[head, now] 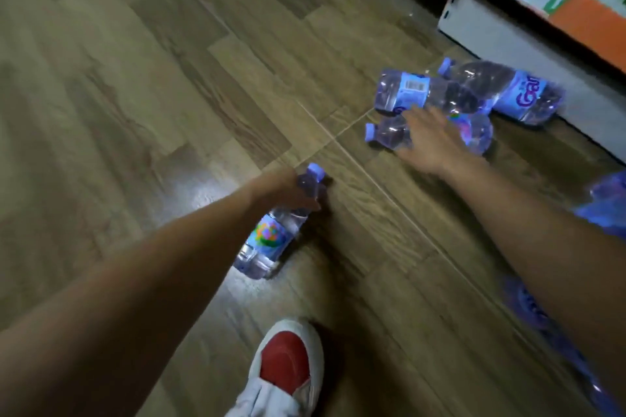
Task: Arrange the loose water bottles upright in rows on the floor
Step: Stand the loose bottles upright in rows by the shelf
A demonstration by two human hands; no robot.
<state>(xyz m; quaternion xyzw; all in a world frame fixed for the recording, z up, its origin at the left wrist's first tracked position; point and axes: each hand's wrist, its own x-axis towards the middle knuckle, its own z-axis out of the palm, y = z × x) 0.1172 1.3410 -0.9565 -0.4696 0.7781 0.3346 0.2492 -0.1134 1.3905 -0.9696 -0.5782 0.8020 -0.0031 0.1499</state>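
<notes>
Three clear plastic water bottles with blue caps point(437, 101) lie flat beside the right hand point(432, 140), whose spread fingers seem to rest on the nearest, its cap pointing left. The left hand point(288, 191) grips another tilted bottle point(271, 237).

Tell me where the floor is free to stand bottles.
Free: the wooden floor left of the left hand and its bottle. Crowded: lying bottles by the cardboard box near the right hand.
</notes>
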